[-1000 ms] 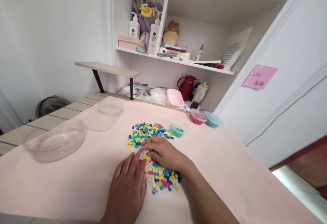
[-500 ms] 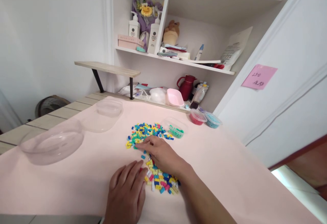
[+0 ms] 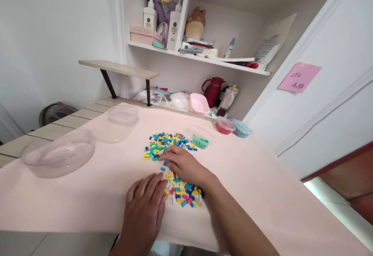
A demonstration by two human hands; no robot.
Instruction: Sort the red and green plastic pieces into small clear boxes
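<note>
Small colourful toy building bricks lie in two heaps on the pink table cover. My right hand [image 3: 185,164] reaches over the gap between the far heap [image 3: 163,144] and the near heap [image 3: 183,193]. Its index finger is stretched to the front edge of the far heap, beside a green brick, with the thumb apart below. My left hand [image 3: 145,201] rests flat at the left side of the near heap, fingers extended, fingertips by a few bricks. A clear tub [image 3: 199,141] holding green bricks stands behind the far heap. My right hand and forearm hide part of the near heap.
Tubs of red bricks [image 3: 225,125] and blue bricks [image 3: 241,128] stand at the back right. On the left are a large clear container [image 3: 58,156] and a smaller clear box [image 3: 124,116]. A pink bowl [image 3: 199,104] and a red jug [image 3: 213,92] are behind, under the shelf [image 3: 227,64].
The camera has tilted down a little, so the scene sits higher in view. My right fingertips have moved slightly right along the far heap's edge. My left hand stays by the near heap.
</note>
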